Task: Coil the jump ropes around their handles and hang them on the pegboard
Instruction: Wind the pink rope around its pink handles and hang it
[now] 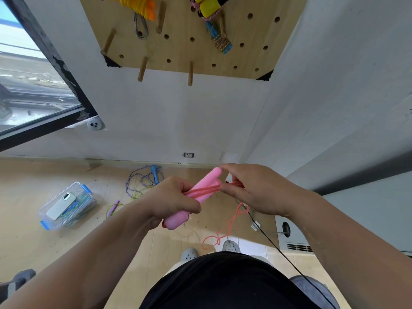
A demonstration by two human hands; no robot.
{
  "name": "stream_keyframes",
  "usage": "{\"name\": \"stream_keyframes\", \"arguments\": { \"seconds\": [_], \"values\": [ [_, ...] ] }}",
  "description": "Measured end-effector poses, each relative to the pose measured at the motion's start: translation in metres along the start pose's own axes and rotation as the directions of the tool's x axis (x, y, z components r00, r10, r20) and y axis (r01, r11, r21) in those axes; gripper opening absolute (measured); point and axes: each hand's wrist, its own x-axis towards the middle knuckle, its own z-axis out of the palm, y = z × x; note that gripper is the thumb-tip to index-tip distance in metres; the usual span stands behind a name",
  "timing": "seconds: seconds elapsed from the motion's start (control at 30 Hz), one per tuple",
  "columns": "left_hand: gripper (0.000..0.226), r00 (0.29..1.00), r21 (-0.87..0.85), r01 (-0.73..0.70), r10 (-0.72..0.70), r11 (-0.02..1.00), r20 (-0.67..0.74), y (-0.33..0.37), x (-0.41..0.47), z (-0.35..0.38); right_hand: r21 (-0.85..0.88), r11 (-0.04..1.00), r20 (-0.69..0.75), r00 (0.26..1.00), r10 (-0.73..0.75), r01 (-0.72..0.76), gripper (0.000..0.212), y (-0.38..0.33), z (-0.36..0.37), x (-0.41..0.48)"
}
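Wood floor [33, 175] fills the lower half, window [29, 81] at upper left. Pegboard [191, 50] sits on the wall at top centre. Three coiled bundles hang on it: yellow rope [138, 3] upper left, black-yellow bundle [209, 5] to its right, blue bundle [217, 35] just below that. Two bare pegs [142, 69] stick out along its bottom edge.

Both hands are at frame centre. Left hand [176, 197] is wrapped around the pink handles [207, 184], both held side by side and tilted up to the right. Right hand [260, 190] pinches the pink rope [231, 221] at the upper end of the handles. A few turns already cross the handles; the slack hangs down to the floor by the grey shoes [189, 254].

Clear plastic box [73, 219] is on the floor at lower left, with a phone [61, 205] on its lid. A loose blue-handled rope [145, 177] lies by the baseboard, with a purple handle [112, 207] and its yellow-green cord below it. Carabiner [141, 26] hangs under the yellow rope.
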Motion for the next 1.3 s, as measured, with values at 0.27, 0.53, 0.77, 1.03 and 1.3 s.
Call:
{"name": "stream_keyframes", "arguments": {
  "seconds": [0.27, 0.53, 0.77, 1.03, 1.3],
  "values": [
    [0.023, 0.970, -0.198, -0.103, 0.142, 0.975, 0.196, 0.007, -0.002, -0.005, -0.011, 0.993, -0.059, 0.991, -0.121, 0.121, 0.016, 0.005, -0.006, -0.004],
    [0.033, 0.932, -0.228, -0.213, 0.267, 0.950, 0.243, 0.016, -0.003, 0.001, 0.505, 0.860, -0.156, 0.972, 0.175, -0.074, 0.044, -0.008, -0.005, -0.002],
    [0.036, 0.962, -0.055, -0.225, 0.230, 0.973, 0.150, 0.018, -0.003, 0.003, 0.626, 0.778, -0.170, 0.964, 0.203, -0.053, 0.041, -0.008, -0.004, 0.001],
    [0.020, 0.987, 0.230, -0.146, 0.128, 0.962, 0.093, 0.024, -0.001, -0.001, 0.736, 0.676, -0.187, 0.960, 0.211, -0.005, 0.030, -0.019, 0.009, 0.005],
    [0.028, 0.997, 0.269, -0.075, 0.076, 0.960, 0.007, 0.025, 0.003, 0.012, 0.694, 0.720, -0.250, 0.943, 0.218, 0.018, 0.031, -0.014, 0.008, 0.014]
  ]
}}
